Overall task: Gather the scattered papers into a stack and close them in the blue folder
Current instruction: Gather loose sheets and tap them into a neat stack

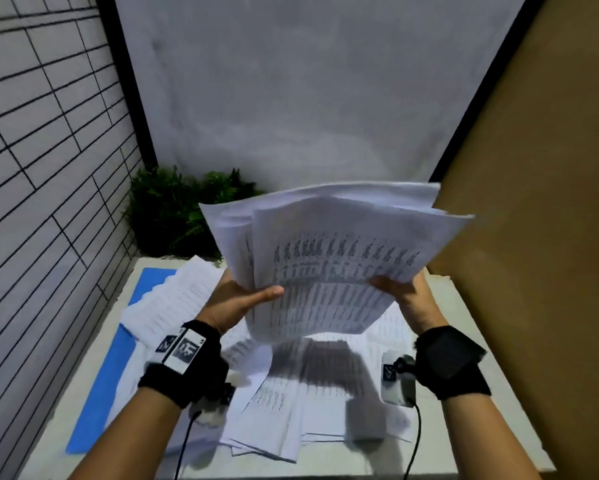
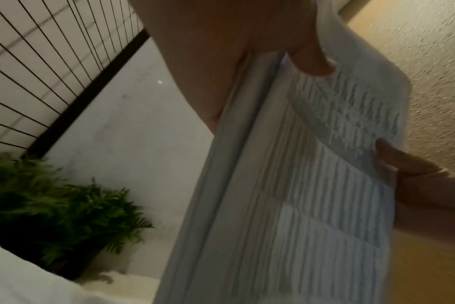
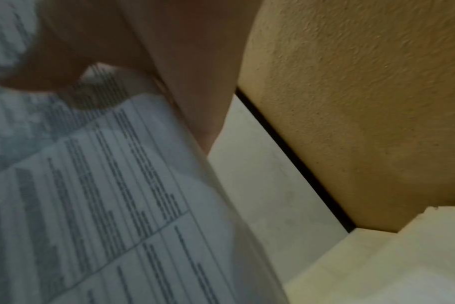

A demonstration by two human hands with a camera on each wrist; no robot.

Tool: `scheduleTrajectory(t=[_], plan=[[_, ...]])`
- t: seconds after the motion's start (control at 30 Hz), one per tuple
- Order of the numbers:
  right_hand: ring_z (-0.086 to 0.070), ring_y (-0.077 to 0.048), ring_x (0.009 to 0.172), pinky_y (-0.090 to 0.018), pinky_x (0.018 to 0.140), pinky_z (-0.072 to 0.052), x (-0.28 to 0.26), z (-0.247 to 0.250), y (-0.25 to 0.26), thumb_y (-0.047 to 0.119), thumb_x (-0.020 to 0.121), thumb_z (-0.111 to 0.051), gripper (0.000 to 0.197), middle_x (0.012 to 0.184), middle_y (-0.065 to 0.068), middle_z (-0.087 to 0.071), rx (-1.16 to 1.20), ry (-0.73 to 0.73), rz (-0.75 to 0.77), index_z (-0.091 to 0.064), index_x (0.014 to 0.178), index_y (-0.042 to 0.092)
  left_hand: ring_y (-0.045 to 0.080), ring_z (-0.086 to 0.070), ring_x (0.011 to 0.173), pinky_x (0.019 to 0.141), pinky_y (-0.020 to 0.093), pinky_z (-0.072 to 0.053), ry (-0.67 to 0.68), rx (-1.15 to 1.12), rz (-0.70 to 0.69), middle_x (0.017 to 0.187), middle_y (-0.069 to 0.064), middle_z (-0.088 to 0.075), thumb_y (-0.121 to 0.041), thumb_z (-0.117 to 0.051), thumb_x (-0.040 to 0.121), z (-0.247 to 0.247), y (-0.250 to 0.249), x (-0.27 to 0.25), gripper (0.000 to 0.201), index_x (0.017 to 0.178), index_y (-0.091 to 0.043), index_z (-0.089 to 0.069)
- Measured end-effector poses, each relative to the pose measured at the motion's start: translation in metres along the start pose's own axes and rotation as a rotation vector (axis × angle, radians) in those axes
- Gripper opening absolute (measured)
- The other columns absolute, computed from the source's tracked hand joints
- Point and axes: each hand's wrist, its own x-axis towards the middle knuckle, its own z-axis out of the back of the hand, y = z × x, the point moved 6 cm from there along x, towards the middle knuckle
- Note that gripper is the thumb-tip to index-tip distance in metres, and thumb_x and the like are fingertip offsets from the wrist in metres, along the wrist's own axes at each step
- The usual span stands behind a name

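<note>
Both hands hold a bundle of printed papers (image 1: 329, 258) upright above the table. My left hand (image 1: 242, 299) grips its left edge, thumb across the front sheet. My right hand (image 1: 398, 289) grips its right edge, thumb on the front. The sheets in the bundle (image 2: 312, 185) are uneven at the top. The left wrist view shows my left thumb pressed on the print, and the right wrist view shows the same papers (image 3: 104, 195) under my right thumb. More loose papers (image 1: 291, 410) lie scattered on the table. The blue folder (image 1: 107, 368) lies flat at the left, partly under sheets.
A white table (image 1: 481, 427) stands in a corner. A green plant (image 1: 177, 213) sits at its back left. A tiled wall runs on the left, a tan textured wall (image 1: 540, 202) close on the right, and a white wall behind.
</note>
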Motion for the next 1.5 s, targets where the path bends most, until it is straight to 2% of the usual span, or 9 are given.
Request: scheduleTrajectory(t=[0.1,0.2,0.4,0.6,0.7,0.97,1.17,1.3,1.5], plan=[[-0.068,-0.011,0.087,-0.042,0.094,-0.052,0.001,-0.017,-0.026,0.004,0.061,-0.076,0.042,0.088,0.009,-0.074,-0.035,0.003,-0.098,-0.061,0.094,0.025,-0.012,-0.065,0.078,0.065,0.004,-0.050,0.053,0.026,0.028,0.091,-0.017,-0.068,-0.054,-0.086,0.021,0.006,0.010,-0.001,0.087,0.098,-0.025,-0.059],[-0.063,-0.031,0.096,-0.056,0.099,-0.046,0.002,-0.031,-0.045,-0.004,0.069,-0.074,0.032,0.099,-0.014,-0.066,-0.060,-0.033,-0.156,-0.063,0.089,0.017,0.005,-0.064,0.088,0.065,0.003,-0.051,0.029,0.110,0.081,0.070,-0.026,-0.072,-0.022,-0.084,0.056,0.000,0.020,0.000,0.041,0.086,-0.032,-0.060],[-0.069,-0.003,0.070,-0.022,0.073,-0.058,0.009,-0.022,-0.031,0.007,0.057,-0.083,0.032,0.069,0.010,-0.075,0.043,-0.081,-0.081,-0.066,0.083,0.016,-0.005,-0.067,0.073,0.068,0.011,-0.055,-0.068,0.081,-0.003,0.070,-0.018,-0.074,0.004,-0.072,0.069,0.013,0.006,0.002,0.036,0.087,-0.026,-0.064],[-0.070,-0.001,0.079,-0.042,0.095,-0.051,-0.009,-0.030,-0.063,0.002,0.080,-0.067,0.025,0.086,0.011,-0.073,-0.047,-0.112,-0.186,-0.066,0.088,0.025,0.027,-0.063,0.104,0.098,0.049,-0.048,-0.087,0.077,0.222,0.112,0.014,-0.067,-0.045,-0.077,0.058,0.006,0.052,0.004,0.069,0.112,-0.006,-0.058],[-0.069,0.003,0.073,-0.029,0.083,-0.057,-0.005,-0.018,-0.045,-0.004,0.079,-0.064,0.026,0.073,0.017,-0.075,-0.001,-0.175,-0.107,-0.066,0.084,0.021,0.016,-0.064,0.088,0.087,0.038,-0.052,-0.072,0.110,0.125,0.077,-0.011,-0.074,-0.022,-0.072,0.073,-0.001,0.031,0.009,0.012,0.083,-0.024,-0.066],[-0.069,-0.008,0.087,-0.041,0.099,-0.047,-0.025,-0.020,-0.094,-0.004,0.080,-0.065,0.029,0.092,0.006,-0.066,-0.064,-0.150,-0.330,-0.059,0.102,0.013,0.026,-0.058,0.110,0.098,0.036,-0.044,0.100,0.277,0.354,0.112,0.010,-0.062,-0.021,-0.057,0.086,-0.006,0.094,-0.004,0.027,0.111,-0.012,-0.055],[-0.067,0.006,0.077,-0.013,0.071,-0.054,-0.020,-0.005,-0.082,-0.002,0.080,-0.065,0.031,0.089,0.013,-0.069,0.028,-0.222,-0.234,-0.062,0.092,0.026,0.005,-0.062,0.081,0.077,0.019,-0.052,0.051,0.148,0.252,0.076,-0.016,-0.071,-0.005,-0.061,0.082,-0.007,0.076,0.017,0.018,0.095,-0.017,-0.059],[-0.062,-0.017,0.099,-0.027,0.088,-0.048,-0.027,-0.019,-0.139,-0.003,0.083,-0.062,0.030,0.106,-0.003,-0.062,-0.049,-0.128,-0.464,-0.056,0.103,0.019,0.022,-0.060,0.099,0.080,0.034,-0.050,0.026,0.065,0.532,0.100,0.000,-0.067,-0.016,-0.066,0.079,-0.008,0.134,0.003,0.021,0.098,-0.022,-0.060],[-0.059,-0.027,0.104,-0.011,0.064,-0.053,-0.031,0.012,-0.150,0.003,0.088,-0.058,0.023,0.104,-0.013,-0.061,-0.143,-0.354,-0.452,-0.058,0.110,-0.004,0.023,-0.063,0.093,0.083,0.034,-0.052,0.089,0.156,0.501,0.101,0.006,-0.066,-0.016,-0.060,0.085,-0.034,0.148,0.015,0.023,0.107,-0.010,-0.059]])
